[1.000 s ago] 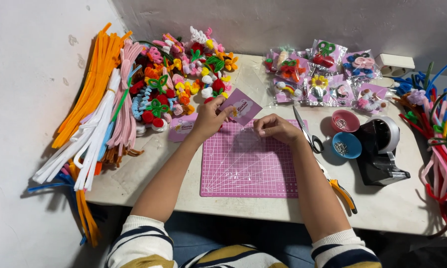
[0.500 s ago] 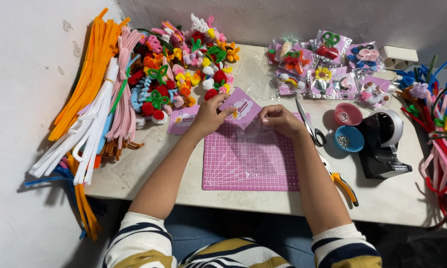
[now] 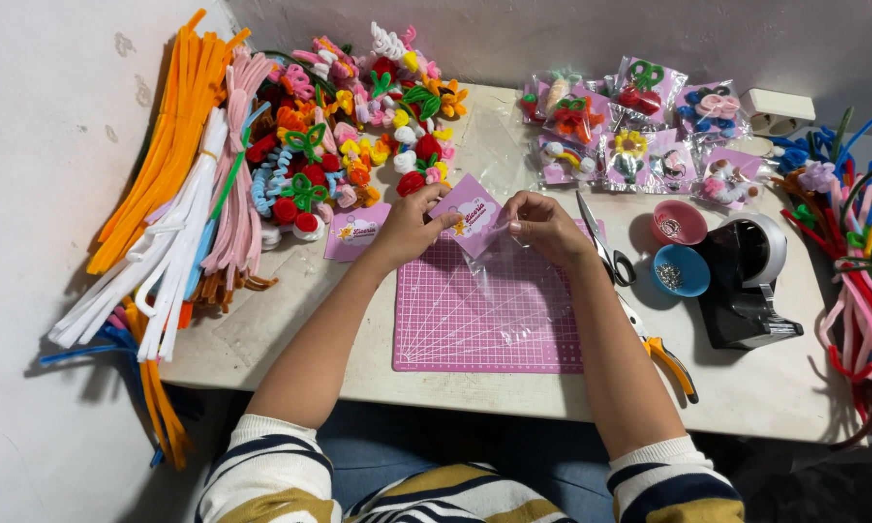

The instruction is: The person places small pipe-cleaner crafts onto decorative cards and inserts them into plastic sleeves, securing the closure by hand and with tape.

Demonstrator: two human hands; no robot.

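Observation:
My left hand pinches a small pink printed card by its left edge, holding it above the far edge of the pink cutting mat. My right hand grips the top of a clear plastic bag right beside the card; the bag hangs down over the mat. The card's lower right corner meets the bag's mouth. A red pipe-cleaner piece sits just behind my left fingers.
A heap of pipe-cleaner flowers and long stems fills the left. Packed bags lie at the back right. Scissors, two small bowls, a tape dispenser, pliers and another pink card surround the mat.
My right hand lifted off the mat with the clear bag and moved up to the card. My left hand kept the card nearly still.

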